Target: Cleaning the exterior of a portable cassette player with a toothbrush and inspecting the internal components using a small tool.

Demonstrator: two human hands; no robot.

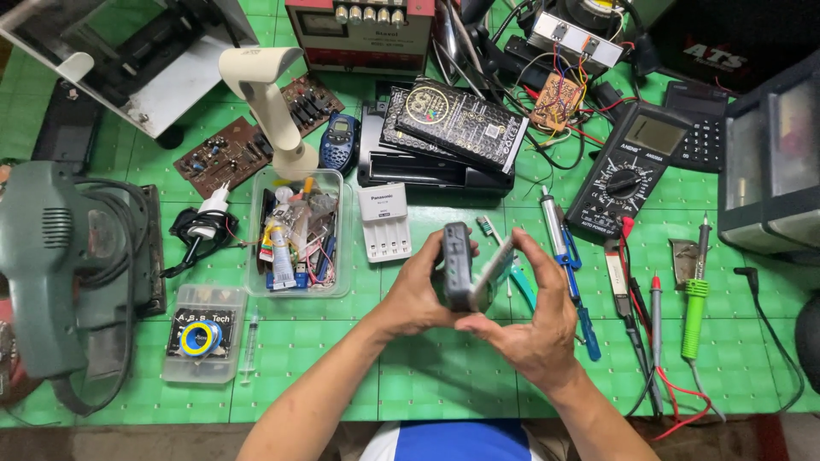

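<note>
Over the green cutting mat, both my hands hold a small dark handheld device edge-on to the camera. My left hand wraps its left side, thumb along the top. My right hand grips the right side, where a pale panel angles away from the dark body. A teal-handled tool lies on the mat just behind my right fingers. A white battery charger sits just beyond my left hand.
A clear tub of small parts stands left of the hands. A multimeter with red probes, a green soldering iron and a blue desoldering pump lie to the right. A green power sander fills the left edge.
</note>
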